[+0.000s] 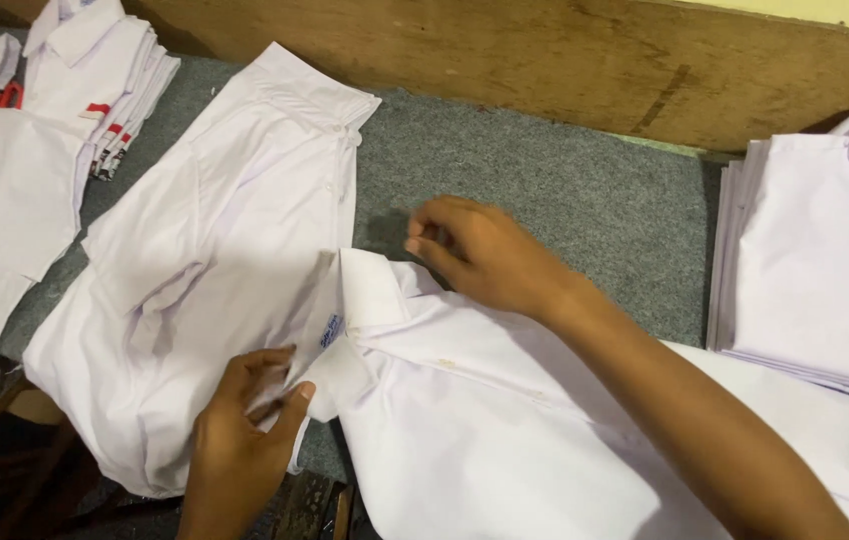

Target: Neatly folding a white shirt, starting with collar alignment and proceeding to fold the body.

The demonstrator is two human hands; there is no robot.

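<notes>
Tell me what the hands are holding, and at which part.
Both hands hold the near white shirt: the left hand pinches the collar's front edge, and the right hand grips the back of the collar.

The light is soft and a bit dim, with a warm tint. The white shirts (215, 250) look pale purple-grey, not shiny, and there is no glare. A small dark shadow lies on the grey tabletop (565, 190) under the right hand (485, 255). The corner at 7 o'clock is very dark. The moving fingers (425, 235) look a little blurry.
</notes>
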